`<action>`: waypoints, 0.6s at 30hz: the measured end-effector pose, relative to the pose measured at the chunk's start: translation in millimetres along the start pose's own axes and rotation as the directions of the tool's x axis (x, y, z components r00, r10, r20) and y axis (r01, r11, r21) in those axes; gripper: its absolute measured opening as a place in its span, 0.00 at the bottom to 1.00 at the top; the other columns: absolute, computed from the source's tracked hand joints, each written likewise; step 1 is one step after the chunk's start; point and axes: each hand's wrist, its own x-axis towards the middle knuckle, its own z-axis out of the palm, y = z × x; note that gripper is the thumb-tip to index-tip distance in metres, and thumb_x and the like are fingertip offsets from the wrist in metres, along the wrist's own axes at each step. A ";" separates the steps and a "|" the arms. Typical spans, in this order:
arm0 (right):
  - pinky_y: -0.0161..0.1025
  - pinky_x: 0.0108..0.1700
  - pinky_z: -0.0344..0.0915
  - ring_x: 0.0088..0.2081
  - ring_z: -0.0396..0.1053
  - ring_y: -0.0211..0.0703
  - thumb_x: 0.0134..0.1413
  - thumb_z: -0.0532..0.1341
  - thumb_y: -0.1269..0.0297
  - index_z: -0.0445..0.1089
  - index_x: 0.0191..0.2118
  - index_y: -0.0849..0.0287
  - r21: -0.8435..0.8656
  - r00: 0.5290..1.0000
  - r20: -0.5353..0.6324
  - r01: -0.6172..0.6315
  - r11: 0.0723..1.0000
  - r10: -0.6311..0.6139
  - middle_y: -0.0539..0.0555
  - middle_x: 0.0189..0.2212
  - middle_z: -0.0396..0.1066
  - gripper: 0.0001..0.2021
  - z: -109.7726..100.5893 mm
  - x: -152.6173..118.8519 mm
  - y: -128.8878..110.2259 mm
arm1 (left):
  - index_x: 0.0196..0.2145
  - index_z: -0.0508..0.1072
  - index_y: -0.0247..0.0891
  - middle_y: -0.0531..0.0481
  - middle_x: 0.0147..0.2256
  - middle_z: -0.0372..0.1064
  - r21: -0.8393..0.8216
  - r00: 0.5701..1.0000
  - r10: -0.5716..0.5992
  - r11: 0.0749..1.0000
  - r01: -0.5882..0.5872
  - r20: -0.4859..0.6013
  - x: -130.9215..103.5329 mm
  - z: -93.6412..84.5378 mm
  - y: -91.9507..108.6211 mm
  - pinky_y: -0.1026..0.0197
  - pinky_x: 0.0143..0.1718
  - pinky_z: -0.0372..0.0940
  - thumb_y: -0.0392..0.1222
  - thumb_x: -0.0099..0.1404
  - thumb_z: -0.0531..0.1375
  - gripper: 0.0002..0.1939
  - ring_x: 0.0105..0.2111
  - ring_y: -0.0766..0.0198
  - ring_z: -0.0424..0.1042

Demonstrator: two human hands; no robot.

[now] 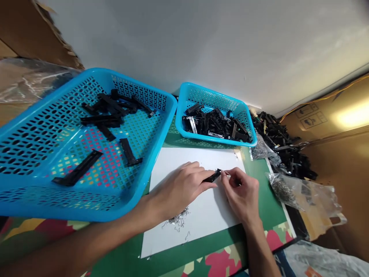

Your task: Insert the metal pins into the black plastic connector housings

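Over a white sheet (201, 215), my left hand (187, 182) grips a small black plastic part (212, 177) between thumb and fingers. My right hand (240, 188) is closed in a pinch at the far end of that part, thumb and forefinger together. Something thin seems to stick out between those fingertips, too small to name. Below my left wrist lies a loose pile of tiny bent metal wires (179, 219), partly hidden by the forearm.
A large blue basket (161, 154) at the left holds several long black parts. Behind the sheet, a smaller blue basket (213, 141) is full of black parts. More black parts (288, 146) and a clear bag of small metal pieces (284, 188) lie at the right, beside cardboard (343, 161).
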 end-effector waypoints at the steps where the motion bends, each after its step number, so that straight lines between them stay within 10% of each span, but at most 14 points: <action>1: 0.34 0.26 0.51 0.20 0.54 0.33 0.64 0.64 0.58 0.74 0.30 0.58 -0.018 1.000 -0.011 0.014 1.000 -0.014 0.42 0.18 0.55 0.13 1.7 -0.3 0.7 | 0.54 0.77 0.36 0.48 0.34 0.73 0.005 1.000 0.004 1.000 -0.004 -0.006 -0.1 0.7 -1.0 0.55 0.40 0.62 0.47 0.79 0.56 0.16 0.39 0.55 0.69; 18: 0.35 0.26 0.45 0.22 0.45 0.34 0.67 0.59 0.59 0.51 0.26 0.53 -0.093 0.978 0.205 0.048 0.994 -0.028 0.40 0.18 0.48 0.20 -0.7 13.0 -2.0 | 0.46 0.77 0.39 0.49 0.37 0.75 0.006 0.992 0.071 0.997 -0.071 -0.100 -1.6 9.4 -8.4 0.56 0.39 0.62 0.39 0.79 0.57 0.08 0.38 0.56 0.71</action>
